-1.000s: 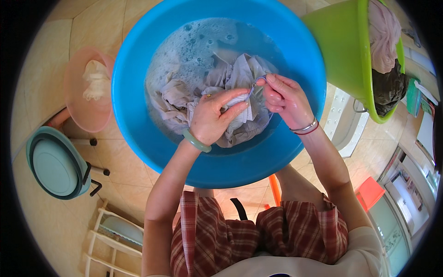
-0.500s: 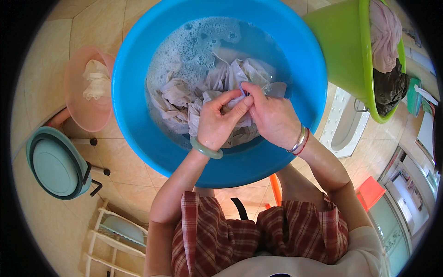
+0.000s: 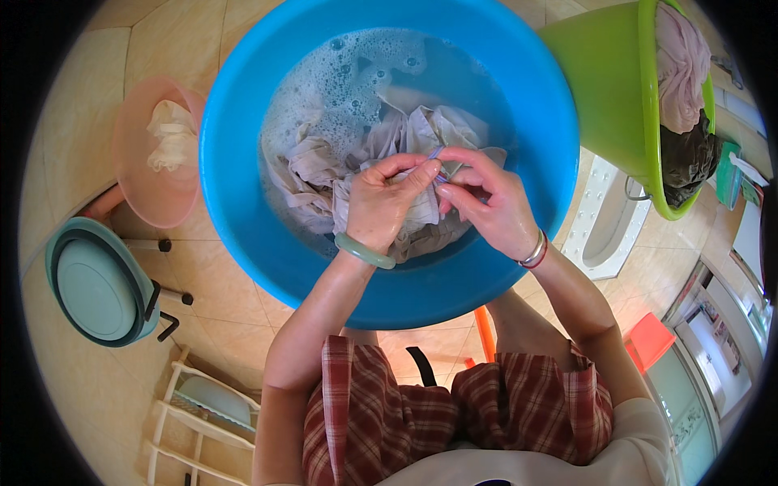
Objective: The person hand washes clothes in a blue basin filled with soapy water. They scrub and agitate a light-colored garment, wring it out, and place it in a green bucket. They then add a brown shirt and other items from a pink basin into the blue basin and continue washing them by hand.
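— Tiled floor (image 3: 243, 316) all round, beige; what stands on it?

— One big blue basin (image 3: 243, 227) in the middle, with soapy water (image 3: 348, 73) and foam toward its far left. Left of it sits a pink basin (image 3: 142, 194) with a pale wrung cloth (image 3: 168, 134) inside, and nearer the person a grey-green folding stool (image 3: 97, 283). A green tub (image 3: 608, 89) at the upper right holds pink and dark clothes.

— And the hands?

— Both are over the blue basin, close together. The left hand (image 3: 387, 202), with a pale green bangle (image 3: 365, 251) on the wrist, has its fingers closed, pinching a fold of the wet beige garment (image 3: 316, 170). The right hand (image 3: 490, 202), with bracelets at the wrist, has its fingers curled shut on the same fold, fingertips touching those of the left.

— Where does the garment lie?

— Bunched in the basin, partly in the water, with the pinched part lifted just above the heap.

— Anything else?

— A white rack (image 3: 203, 413) lies low on the left beside the person's red plaid lap.
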Motion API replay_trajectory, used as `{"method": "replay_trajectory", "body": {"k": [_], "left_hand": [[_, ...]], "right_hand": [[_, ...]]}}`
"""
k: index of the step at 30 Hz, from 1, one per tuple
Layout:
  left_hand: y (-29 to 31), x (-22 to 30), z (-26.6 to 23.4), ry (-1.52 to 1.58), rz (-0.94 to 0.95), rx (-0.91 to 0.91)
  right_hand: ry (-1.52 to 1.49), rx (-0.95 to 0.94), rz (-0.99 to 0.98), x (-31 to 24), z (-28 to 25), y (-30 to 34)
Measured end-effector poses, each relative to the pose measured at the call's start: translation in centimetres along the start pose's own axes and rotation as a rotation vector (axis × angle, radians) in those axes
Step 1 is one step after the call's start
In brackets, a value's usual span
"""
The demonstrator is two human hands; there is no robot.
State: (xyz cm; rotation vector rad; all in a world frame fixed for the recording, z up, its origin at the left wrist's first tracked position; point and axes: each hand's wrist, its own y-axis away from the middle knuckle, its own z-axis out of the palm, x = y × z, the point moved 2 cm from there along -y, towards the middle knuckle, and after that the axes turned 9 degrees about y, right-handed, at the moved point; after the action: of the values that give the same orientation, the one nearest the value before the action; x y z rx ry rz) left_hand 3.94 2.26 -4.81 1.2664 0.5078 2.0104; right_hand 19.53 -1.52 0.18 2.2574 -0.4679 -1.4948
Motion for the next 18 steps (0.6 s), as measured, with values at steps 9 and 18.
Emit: {"method": "replay_trajectory", "body": {"k": [9,18], "left_hand": [[0.0,1.0,-0.4,-0.520,0.073,-0.068],[0.4,0.3,-0.6,-0.095,0.117,-0.028]], "right_hand": [[0.536,0.111,-0.627,-2.1,-2.9,-1.6],[0.224,0.131,-0.367,0.8,-1.6,-3.1]]}}
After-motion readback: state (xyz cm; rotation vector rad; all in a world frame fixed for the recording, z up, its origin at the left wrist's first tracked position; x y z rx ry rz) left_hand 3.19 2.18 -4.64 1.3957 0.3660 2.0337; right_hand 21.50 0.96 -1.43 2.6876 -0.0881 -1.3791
